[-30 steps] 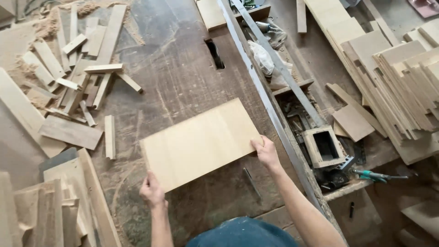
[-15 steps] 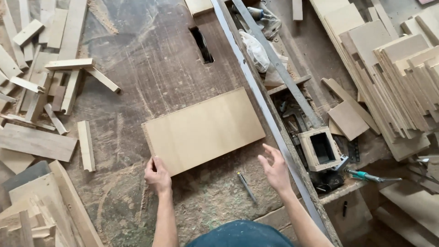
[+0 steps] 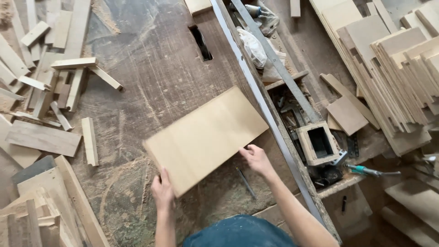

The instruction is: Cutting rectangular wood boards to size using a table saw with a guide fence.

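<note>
Sawdust covers your bench [image 3: 151,77]; your left hand [image 3: 162,192] and right hand [image 3: 256,160] hold the pale wooden board [image 3: 206,137], fingers gripping its near edge.

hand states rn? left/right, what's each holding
Left hand: closed on the near corner of the wooden board.
Right hand: fingers on the same board's near edge, gripping it.
</note>
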